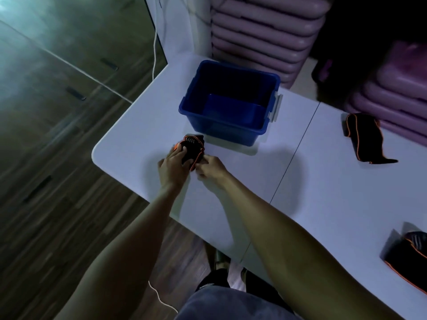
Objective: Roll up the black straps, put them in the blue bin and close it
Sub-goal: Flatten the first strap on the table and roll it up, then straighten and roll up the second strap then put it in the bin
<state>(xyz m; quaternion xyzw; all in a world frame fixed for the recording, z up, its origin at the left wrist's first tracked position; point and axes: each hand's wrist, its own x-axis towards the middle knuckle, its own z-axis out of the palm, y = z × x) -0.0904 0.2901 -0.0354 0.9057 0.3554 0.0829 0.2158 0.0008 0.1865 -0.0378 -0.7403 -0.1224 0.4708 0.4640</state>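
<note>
A black strap with orange edging [193, 146] sits rolled into a tight bundle on the white table [323, 192], just in front of the open blue bin [221, 132]. My left hand [172, 168] wraps the bundle from the left and my right hand [211, 168] pinches its near end. The bin stands empty, with a grey latch [276, 107] on its right side. No lid is in view. A second strap [365, 137] lies unrolled at the far right. A third strap [409, 257] lies at the right edge, partly cut off.
Stacks of purple mats [265, 31] stand behind the bin and a second stack of mats [397, 93] sits at the back right. The table's rounded left corner [97, 153] borders wooden floor. A white cable [154, 54] hangs by the wall.
</note>
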